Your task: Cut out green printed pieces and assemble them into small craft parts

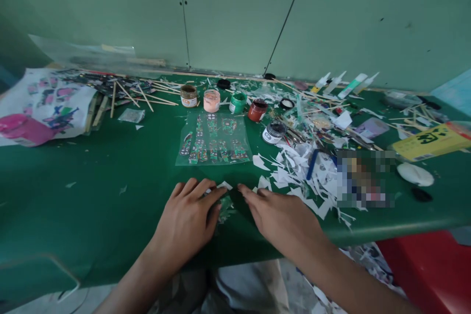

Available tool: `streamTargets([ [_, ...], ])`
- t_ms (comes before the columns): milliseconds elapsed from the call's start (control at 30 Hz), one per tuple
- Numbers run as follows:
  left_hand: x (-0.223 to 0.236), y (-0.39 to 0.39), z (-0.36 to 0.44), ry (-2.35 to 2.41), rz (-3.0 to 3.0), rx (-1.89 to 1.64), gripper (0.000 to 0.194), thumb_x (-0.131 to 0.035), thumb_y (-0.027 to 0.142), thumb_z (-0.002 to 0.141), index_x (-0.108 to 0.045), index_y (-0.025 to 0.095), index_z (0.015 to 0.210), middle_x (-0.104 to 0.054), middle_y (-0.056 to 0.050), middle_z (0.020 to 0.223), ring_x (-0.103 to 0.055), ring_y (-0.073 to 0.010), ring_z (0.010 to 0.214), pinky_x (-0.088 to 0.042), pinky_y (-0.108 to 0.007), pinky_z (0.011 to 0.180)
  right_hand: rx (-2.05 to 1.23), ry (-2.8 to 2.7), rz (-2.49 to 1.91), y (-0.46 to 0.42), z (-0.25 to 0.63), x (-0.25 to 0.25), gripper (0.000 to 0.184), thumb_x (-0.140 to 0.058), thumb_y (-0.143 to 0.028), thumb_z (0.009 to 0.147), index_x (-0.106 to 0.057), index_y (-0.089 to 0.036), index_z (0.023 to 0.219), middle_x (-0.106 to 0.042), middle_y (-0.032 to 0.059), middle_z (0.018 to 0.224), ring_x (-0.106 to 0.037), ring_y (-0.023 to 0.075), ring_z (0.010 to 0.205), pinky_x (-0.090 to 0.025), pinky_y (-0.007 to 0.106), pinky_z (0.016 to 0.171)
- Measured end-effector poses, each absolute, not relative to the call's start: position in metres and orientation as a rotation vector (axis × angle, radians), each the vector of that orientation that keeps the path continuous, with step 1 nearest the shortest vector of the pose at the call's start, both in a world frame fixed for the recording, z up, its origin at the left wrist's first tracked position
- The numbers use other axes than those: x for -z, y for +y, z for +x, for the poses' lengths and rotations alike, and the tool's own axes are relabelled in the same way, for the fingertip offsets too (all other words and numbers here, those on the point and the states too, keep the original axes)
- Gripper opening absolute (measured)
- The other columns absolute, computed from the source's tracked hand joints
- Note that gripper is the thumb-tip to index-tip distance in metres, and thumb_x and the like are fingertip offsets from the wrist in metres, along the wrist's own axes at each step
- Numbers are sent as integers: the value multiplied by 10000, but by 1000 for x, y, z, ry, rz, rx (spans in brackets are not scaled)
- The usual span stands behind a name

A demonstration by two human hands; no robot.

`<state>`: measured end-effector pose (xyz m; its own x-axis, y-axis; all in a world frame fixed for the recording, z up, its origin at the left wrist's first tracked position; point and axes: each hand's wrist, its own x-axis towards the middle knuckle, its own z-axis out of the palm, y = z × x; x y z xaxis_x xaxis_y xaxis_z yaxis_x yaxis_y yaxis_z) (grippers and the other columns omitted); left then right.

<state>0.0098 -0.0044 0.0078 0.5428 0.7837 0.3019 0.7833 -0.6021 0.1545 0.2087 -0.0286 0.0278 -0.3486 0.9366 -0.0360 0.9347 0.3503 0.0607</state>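
Note:
My left hand (192,210) rests on the green table with its fingers spread and curved, thumb apart from the index finger. Small clear film scraps (226,208) and a white paper bit (224,185) lie under and beside its fingertips. My right hand (281,211) points left, fingers stretched out low over the tabletop, the tips near those scraps; its lower fingers are partly hidden. Just beyond both hands lies a clear sheet (180,157) with green, patterned painted shapes. Behind it stand open paint jars: brown (189,96), peach (211,101), green (238,103), red (257,110) and dark (274,133).
White paper cuttings (290,164) are heaped on the right, by a blue-handled tool (312,164), a yellow packet (430,142) and a white oval object (415,174). Glue tubes (352,85) lean at the back. Wooden sticks (127,93), a printed sheet (79,95) and a pink object (24,129) lie left.

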Motion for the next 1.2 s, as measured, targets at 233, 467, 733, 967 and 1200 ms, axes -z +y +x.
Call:
streamTargets([
  [233,-8,9,-10,1139,2774,-522,407,-477,2,815,-703,285,1001,-713,57,1126,-590,-213,994,-440,-369,795,88,2816,1773,-23,218,-17,409,-364,-270,940,-626,-272,1254,-688,25,721,-562,125,496,-224,268,422],
  [467,-3,9,-9,1140,2755,-598,468,-452,-21,794,-705,295,1029,-709,52,1145,-585,-220,999,-447,-375,795,149,2877,1794,-24,209,-2,398,-371,-251,926,-652,-274,1206,-675,2,697,-584,128,517,-230,285,443],
  [733,-3,7,-10,1170,2779,-575,520,-429,-34,762,-718,311,1023,-711,47,1137,-586,-221,989,-463,-372,772,108,2819,1821,-31,210,-3,403,-365,-254,923,-652,-269,1206,-669,0,698,-570,121,507,-241,282,436],
  [967,-3,6,-9,1182,2774,-542,501,-461,-31,767,-717,314,1025,-710,47,1143,-587,-232,995,-467,-391,780,82,2761,1796,-32,208,-5,424,-356,-241,926,-619,-270,1256,-679,13,735,-582,125,538,-251,288,440],
  [1200,-4,6,-9,1180,2774,-547,511,-458,-43,762,-718,312,1022,-709,40,1145,-588,-233,994,-460,-382,777,18,2731,1748,-32,205,-7,429,-386,-218,905,-608,-256,1270,-667,14,715,-591,137,527,-240,291,434],
])
